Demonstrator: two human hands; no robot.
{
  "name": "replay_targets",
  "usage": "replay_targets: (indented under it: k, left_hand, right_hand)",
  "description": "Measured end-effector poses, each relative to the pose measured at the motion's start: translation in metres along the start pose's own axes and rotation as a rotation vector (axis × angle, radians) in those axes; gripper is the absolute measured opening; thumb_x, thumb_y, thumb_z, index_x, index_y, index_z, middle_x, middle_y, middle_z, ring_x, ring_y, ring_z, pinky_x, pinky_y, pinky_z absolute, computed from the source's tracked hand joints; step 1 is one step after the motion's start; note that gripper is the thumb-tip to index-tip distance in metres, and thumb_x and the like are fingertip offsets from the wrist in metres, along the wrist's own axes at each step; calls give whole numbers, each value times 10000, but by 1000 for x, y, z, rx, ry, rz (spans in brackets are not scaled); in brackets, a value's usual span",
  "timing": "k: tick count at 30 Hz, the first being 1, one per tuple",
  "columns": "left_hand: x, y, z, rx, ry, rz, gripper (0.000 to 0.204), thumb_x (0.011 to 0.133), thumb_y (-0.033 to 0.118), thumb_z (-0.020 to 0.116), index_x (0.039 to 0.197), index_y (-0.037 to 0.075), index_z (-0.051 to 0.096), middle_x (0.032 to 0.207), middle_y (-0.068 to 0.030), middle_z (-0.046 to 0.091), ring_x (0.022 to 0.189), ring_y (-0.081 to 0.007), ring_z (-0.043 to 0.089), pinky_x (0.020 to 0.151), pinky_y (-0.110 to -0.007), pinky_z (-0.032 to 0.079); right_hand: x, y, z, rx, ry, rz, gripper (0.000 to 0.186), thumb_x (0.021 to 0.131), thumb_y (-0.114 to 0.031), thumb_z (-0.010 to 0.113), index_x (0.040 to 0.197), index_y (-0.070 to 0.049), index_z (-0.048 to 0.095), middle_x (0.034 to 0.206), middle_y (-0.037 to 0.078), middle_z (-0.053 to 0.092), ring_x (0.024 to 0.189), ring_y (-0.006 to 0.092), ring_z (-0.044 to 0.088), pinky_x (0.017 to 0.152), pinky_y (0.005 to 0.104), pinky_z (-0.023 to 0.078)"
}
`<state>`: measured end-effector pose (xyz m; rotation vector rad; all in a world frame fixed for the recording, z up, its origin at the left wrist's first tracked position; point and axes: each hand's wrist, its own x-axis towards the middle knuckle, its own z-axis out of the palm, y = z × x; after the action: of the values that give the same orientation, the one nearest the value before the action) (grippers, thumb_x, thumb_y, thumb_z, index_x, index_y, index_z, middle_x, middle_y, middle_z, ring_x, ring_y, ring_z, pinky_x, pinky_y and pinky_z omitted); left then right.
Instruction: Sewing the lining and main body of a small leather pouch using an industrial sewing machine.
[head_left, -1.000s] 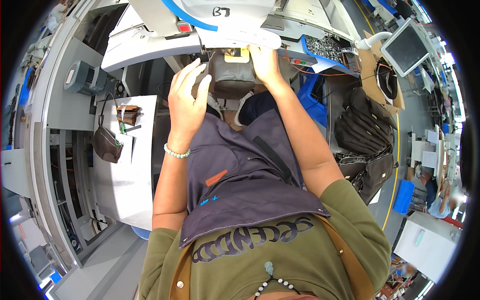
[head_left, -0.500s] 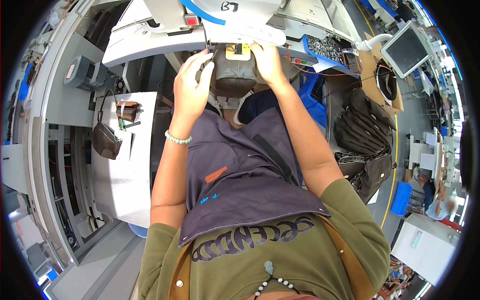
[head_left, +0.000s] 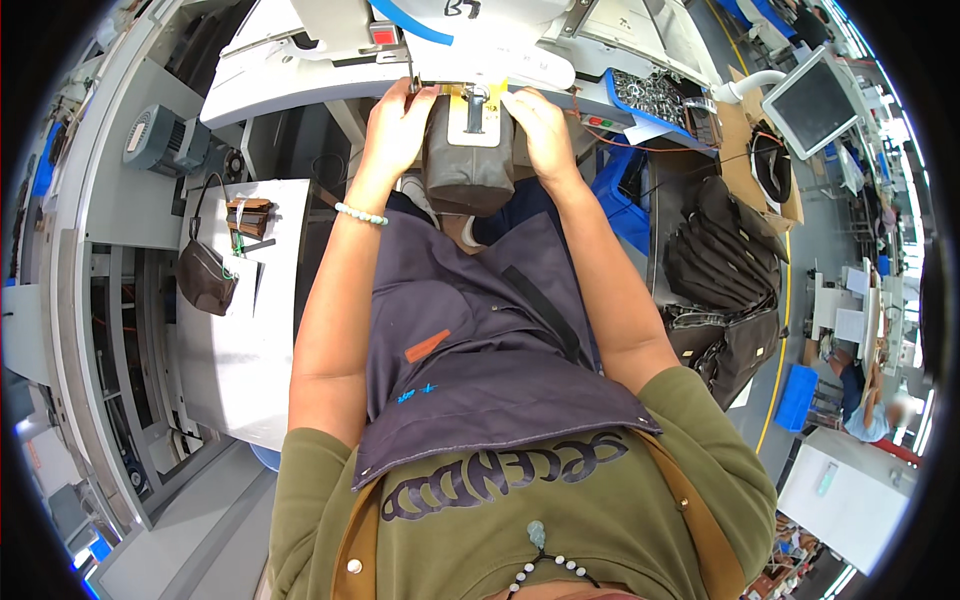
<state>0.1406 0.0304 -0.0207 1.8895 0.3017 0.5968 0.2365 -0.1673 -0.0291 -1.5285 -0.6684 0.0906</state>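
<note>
A dark brown leather bag (head_left: 466,182) hangs at the front edge of the white machine (head_left: 530,65), its body toward me. My left hand (head_left: 399,128) is closed at the bag's upper left edge, thumb and fingertips together near a thin metal rod. On the opposite side, my right hand (head_left: 545,132) has its fingers bent over the upper right edge; its fingertips are partly hidden. Between the hands, a pale plate with yellow edges (head_left: 474,132) lies over the bag's top, with a metal piece on it.
A white side table (head_left: 240,370) at left bears a small dark pouch (head_left: 207,278) and a brown leather bundle (head_left: 248,217). To the right, a blue tray (head_left: 650,100) holds metal hardware. Dark bags (head_left: 725,260) are stacked below it, near a cardboard box (head_left: 750,180).
The bag has come toward me, and more of the pale plate shows. My left hand's fingers, earlier apart, have closed at the bag's edge. My right hand has shifted slightly toward me.
</note>
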Motion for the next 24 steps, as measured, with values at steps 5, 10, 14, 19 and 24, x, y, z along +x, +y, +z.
replay_targets:
  k: [5,10,14,19,24]
  left_hand:
    - [9,-11,0,-152,-186,-119,361,987,287,666,1161,-29,655,988,-97,731,936,-178,660,885,-328,511]
    - [19,-1,-4,-148,-74,125,294,960,148,640,1184,-41,647,1082,-121,741,994,-180,665,940,-316,501]
    - [18,10,-8,-95,-86,67,290,958,159,646,1173,-34,669,1025,-132,751,932,-154,668,887,-305,514]
    - [-33,23,-18,22,-95,110,300,944,229,718,801,-21,633,635,-27,533,620,-76,464,585,-274,412]
    - [-115,18,-50,27,-116,196,327,842,128,810,716,12,532,621,-16,481,589,-71,427,540,-267,365]
  right_hand:
    - [-5,-9,2,99,-8,95,193,986,-136,656,938,49,686,901,12,668,808,80,538,755,274,448]
    - [14,-13,9,192,45,-99,230,985,-114,640,1130,51,708,1075,65,738,986,102,636,897,254,481]
    - [20,-16,13,346,41,-40,217,989,-96,579,1083,53,707,1034,68,739,956,124,651,856,283,505]
    - [-44,-41,15,-81,35,-154,214,933,-105,610,796,53,562,696,101,500,632,192,464,622,308,395]
    - [-87,-49,4,-250,-199,-333,158,905,-80,639,779,10,673,793,119,673,699,233,618,648,346,461]
